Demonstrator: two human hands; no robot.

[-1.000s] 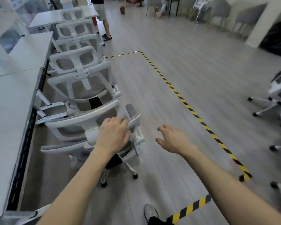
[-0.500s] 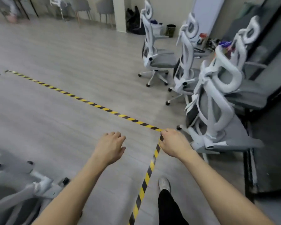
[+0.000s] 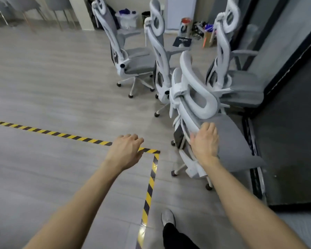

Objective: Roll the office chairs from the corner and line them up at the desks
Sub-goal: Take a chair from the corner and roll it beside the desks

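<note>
the right hand (image 3: 205, 141) is resting flat, fingers spread, on the backrest of the nearest chair (image 3: 196, 101) in the corner cluster; the left hand (image 3: 126, 151) is hovering loosely curled, holding nothing, above the striped floor tape (image 3: 61, 134).

The floor (image 3: 52, 78) is made of grey wood-look planks. A yellow and black striped tape (image 3: 66, 135) runs from the left edge toward the middle of the frame, turns at a corner and goes down to the bottom edge. At the top centre stand a white plastic bag (image 3: 126, 19) with something purple inside and a dark bin (image 3: 145, 16) just beside it. To the upper right lie a black flat item (image 3: 182, 41), a cardboard box (image 3: 207, 39) and some blurred clutter. At the upper left, grey chairs with thin legs (image 3: 57, 8) stand against the wall. A dark glass partition (image 3: 286, 51) fills the right side.
</note>
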